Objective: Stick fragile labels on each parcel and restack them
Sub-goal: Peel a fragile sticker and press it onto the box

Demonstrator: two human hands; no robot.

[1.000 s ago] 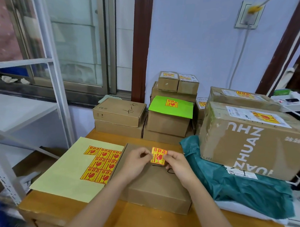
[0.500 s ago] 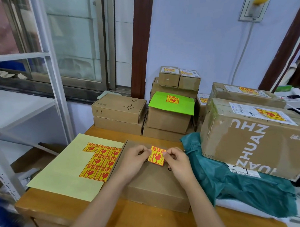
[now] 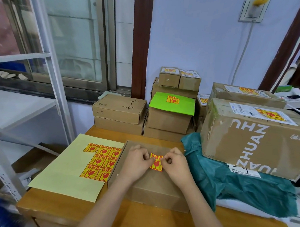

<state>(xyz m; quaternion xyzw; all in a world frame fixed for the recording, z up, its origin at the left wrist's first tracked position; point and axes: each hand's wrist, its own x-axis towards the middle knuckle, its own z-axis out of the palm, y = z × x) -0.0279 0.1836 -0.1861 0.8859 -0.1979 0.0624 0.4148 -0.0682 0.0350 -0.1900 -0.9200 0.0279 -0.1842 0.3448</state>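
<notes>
A flat brown parcel [image 3: 151,187] lies on the wooden table [image 3: 104,214] in front of me. Over its top I hold one red-and-yellow fragile label [image 3: 156,163]. My left hand [image 3: 137,161] pinches the label's left edge and my right hand [image 3: 177,163] pinches its right edge. The label's lower part lies close to the box top; whether it touches I cannot tell. To the left lies a pale yellow backing sheet [image 3: 63,174] carrying several more labels [image 3: 100,161].
Stacked parcels stand at the table's back: two plain brown boxes [image 3: 119,115], a green-topped labelled box [image 3: 171,113], small labelled boxes [image 3: 179,78]. A big labelled carton [image 3: 256,135] rests on a teal bag [image 3: 243,185] at right. A white metal rack [image 3: 48,75] stands left.
Both hands have lowered the label toward the top of the flat parcel. The view has tilted slightly upward and the parcels have not moved.
</notes>
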